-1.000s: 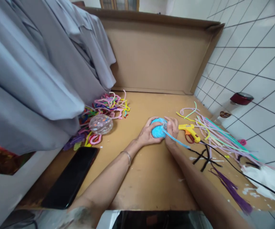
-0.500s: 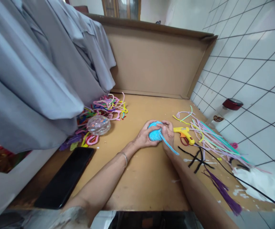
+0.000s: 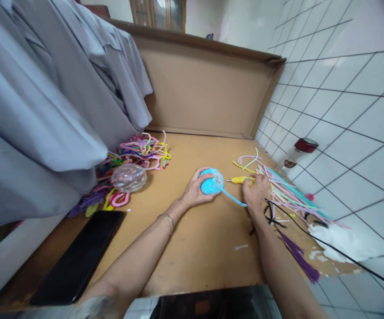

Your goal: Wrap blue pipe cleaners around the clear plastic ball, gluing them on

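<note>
My left hand [image 3: 194, 191] is wrapped round a light-blue coil of pipe cleaner [image 3: 208, 185], its end with a pale centre turned to the right. From that end a loose blue tail [image 3: 232, 197] reaches toward my right wrist. My right hand [image 3: 257, 191] is closed on a yellow hot glue gun [image 3: 238, 180], hiding most of its body and handle. The gun's metal nozzle points left at the coil, with a small gap between them. Black pipe cleaners [image 3: 272, 216] lie partly hidden by my right wrist.
On the right lie pastel pipe cleaners [image 3: 288, 195], a purple tassel [image 3: 300, 257], white tissue [image 3: 335, 241] and a red-lidded jar [image 3: 303, 148]. Colourful pipe cleaners [image 3: 142, 148], a clear faceted ball [image 3: 128, 178] and a black phone [image 3: 79, 257] are left. A black cord [image 3: 331, 250] crosses the right. Cardboard [image 3: 198, 88] stands behind.
My right hand has left the blue coil, moved right and taken hold of the glue gun. My left hand keeps the coil, whose pale end now shows.
</note>
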Demonstrator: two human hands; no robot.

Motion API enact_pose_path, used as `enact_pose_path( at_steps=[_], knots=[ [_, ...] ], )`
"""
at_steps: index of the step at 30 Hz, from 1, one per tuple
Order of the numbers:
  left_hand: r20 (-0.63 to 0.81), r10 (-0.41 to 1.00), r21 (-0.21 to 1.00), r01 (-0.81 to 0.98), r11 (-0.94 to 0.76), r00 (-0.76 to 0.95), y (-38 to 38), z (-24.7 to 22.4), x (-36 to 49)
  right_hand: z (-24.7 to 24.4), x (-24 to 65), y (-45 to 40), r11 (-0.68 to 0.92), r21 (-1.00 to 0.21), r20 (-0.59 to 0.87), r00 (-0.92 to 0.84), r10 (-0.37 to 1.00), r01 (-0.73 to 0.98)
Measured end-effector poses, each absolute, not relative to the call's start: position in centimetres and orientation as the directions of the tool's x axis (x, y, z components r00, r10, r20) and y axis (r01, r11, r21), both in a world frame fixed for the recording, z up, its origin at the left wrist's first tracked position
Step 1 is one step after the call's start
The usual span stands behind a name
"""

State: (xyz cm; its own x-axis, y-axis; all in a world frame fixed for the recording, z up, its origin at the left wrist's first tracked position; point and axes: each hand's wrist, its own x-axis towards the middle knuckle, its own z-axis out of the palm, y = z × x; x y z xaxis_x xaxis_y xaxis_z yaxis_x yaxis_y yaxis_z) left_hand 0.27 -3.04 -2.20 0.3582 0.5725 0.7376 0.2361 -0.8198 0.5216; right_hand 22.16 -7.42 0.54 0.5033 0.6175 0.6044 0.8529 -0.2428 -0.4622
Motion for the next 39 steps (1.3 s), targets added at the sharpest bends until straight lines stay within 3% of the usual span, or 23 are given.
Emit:
enact_pose_path(
  at_steps=[2,5,8,15,26,31,39],
  knots=[
    [0.75,0.557,0.51,0.225,-0.83,0.357,-3.1,-2.2,0.4,0.1,22.7,-7.9,-0.419,-0.35,0.503,0.545,0.67,0.838],
    [0.747,0.562,0.512,0.232,-0.827,0.354,-3.1,-2.2,0.4,-0.6,22.7,-8.0,-0.484,-0.274,0.428,0.556,0.712,0.831],
    [0.746,0.563,0.509,0.24,-0.827,0.357,-3.1,-2.3,0.5,-1.1,22.9,-7.6,-0.461,-0.281,0.426,0.54,0.726,0.842],
    [0.74,0.569,0.508,0.257,-0.822,0.359,-2.6,-2.5,0.6,-1.8,24.7,-5.5,-0.395,-0.32,0.587,0.507,0.631,0.861],
    [0.745,0.567,0.509,0.25,-0.823,0.351,-2.4,-2.5,0.7,-1.0,25.1,-4.4,-0.445,-0.409,0.475,0.602,0.642,0.797],
    [0.743,0.572,0.512,0.254,-0.82,0.348,-2.4,-2.5,0.6,-1.1,25.2,-5.9,-0.434,-0.327,0.52,0.544,0.659,0.839],
    [0.74,0.564,0.513,0.235,-0.826,0.367,-2.5,-2.4,0.7,-1.3,25.4,-6.5,-0.52,-0.229,0.442,0.564,0.697,0.823]
  ],
)
